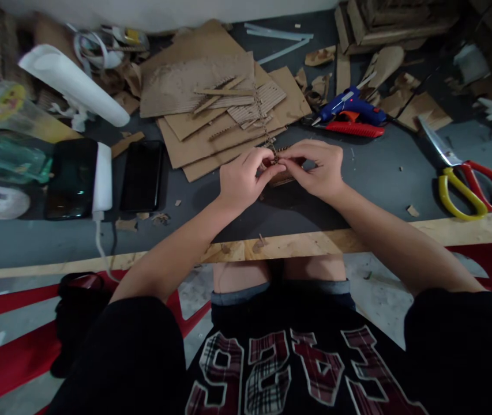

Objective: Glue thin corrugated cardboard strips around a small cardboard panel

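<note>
My left hand (248,173) and my right hand (317,167) meet over the near middle of the table, thumbs and fingertips pinched together. Between them is a small brown cardboard piece (281,177), partly hidden by my fingers. A thin corrugated cardboard strip (264,118) rises from my left fingertips and leans away over the pile. Both hands are closed on this cardboard work. Just beyond them lie stacked cardboard sheets (211,138) with several narrow cut strips (224,92) on top.
To the right are a blue glue gun (349,106), a red-handled cutter (353,129) and scissors (466,178). A phone (142,176), a power bank (102,178) and bottles (7,155) stand left. Clear glue sticks (280,37) lie behind. The wooden table edge (271,246) runs in front.
</note>
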Demonstrator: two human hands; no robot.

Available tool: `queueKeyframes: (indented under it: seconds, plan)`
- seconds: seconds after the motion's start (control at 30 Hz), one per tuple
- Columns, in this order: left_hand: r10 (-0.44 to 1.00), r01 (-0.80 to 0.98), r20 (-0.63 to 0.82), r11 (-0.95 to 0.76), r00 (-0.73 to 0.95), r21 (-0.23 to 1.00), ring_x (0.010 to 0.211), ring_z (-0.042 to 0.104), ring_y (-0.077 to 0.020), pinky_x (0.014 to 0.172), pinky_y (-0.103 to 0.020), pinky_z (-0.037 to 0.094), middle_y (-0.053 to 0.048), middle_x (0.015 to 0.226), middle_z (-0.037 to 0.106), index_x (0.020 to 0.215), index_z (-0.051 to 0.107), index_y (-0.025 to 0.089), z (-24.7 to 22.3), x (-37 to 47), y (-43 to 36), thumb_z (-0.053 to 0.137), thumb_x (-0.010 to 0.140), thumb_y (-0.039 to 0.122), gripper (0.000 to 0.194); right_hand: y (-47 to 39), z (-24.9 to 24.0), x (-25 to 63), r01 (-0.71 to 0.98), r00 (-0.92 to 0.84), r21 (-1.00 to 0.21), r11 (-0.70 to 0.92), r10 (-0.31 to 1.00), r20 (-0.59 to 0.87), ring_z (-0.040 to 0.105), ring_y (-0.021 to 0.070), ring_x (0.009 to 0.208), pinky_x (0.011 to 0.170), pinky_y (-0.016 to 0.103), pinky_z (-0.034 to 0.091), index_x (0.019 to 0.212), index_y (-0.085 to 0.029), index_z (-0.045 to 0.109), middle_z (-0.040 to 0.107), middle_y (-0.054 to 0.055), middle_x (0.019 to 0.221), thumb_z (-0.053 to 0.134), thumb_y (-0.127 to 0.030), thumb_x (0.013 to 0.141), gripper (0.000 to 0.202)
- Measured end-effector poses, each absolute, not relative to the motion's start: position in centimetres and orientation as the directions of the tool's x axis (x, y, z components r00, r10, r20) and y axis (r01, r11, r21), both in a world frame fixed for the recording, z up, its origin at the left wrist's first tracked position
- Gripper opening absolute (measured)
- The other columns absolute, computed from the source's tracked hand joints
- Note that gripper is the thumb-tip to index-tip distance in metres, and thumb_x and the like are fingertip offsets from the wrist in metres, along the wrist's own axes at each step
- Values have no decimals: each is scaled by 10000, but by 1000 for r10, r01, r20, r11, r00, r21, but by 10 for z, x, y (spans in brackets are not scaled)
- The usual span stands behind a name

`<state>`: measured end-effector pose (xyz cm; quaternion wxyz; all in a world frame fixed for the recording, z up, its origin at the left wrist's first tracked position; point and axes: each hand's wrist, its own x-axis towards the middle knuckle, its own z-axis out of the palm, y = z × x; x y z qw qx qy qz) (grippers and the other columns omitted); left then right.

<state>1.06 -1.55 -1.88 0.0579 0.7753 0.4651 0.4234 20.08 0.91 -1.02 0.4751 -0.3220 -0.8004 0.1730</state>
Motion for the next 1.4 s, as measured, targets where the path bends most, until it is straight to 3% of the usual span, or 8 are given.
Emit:
queueKeyframes:
  seconds: [0.13, 0.27, 0.57, 0.73, 0.97, 1.4]
  plan:
    - [806, 544, 559, -564, 197, 621, 668, 613, -97, 654, -232, 480, -17, 810, 702, 887, 682, 203, -17, 10, -14, 537, 916, 605, 428, 7, -8, 200, 339, -331, -572, 747, 664, 671, 648, 108, 656, 590, 241, 504, 858, -213, 748, 747, 22, 811, 612, -366, 911, 211]
    - [796, 480, 573, -587, 195, 652, 676, 622, -105, 656, -251, 503, -20, 808, 709, 875, 693, 214, -15, 8, -13, 546, 907, 610, 424, 5, -8, 199, 362, -322, -556, 748, 660, 679, 635, 111, 644, 584, 250, 495, 854, -214, 741, 735, 23, 796, 599, -402, 919, 244]
    - [743, 490, 621, -649, 248, 581, 671, 632, -94, 641, -234, 496, -15, 804, 716, 883, 682, 203, -19, 5, -9, 560, 921, 567, 386, 7, -11, 202, 339, -357, -519, 785, 618, 700, 627, 99, 640, 582, 231, 485, 872, -198, 739, 730, 25, 811, 610, -360, 922, 213]
    - [677, 461, 674, -719, 295, 520, 777, 666, -109, 642, -213, 498, -14, 849, 710, 882, 627, 187, -21, 5, -5, 633, 838, 613, 429, 8, -11, 201, 331, -360, -506, 797, 602, 713, 637, 100, 649, 593, 222, 488, 834, -183, 738, 724, 26, 770, 631, -377, 913, 235]
    - [642, 420, 697, -755, 319, 504, 752, 647, -92, 594, -197, 481, -6, 829, 691, 865, 616, 194, -23, 5, 0, 587, 892, 553, 360, 10, -10, 202, 281, -370, -529, 801, 599, 711, 669, 100, 676, 605, 213, 502, 845, -191, 744, 742, 15, 796, 650, -319, 903, 169]
    - [585, 412, 707, -802, 398, 432, 795, 660, -113, 693, -243, 510, -24, 873, 692, 797, 591, 187, -23, 2, 4, 574, 939, 471, 318, 15, -9, 206, 199, -432, -580, 790, 602, 672, 624, 80, 648, 580, 191, 470, 835, -177, 728, 719, 9, 773, 672, -285, 889, 133]
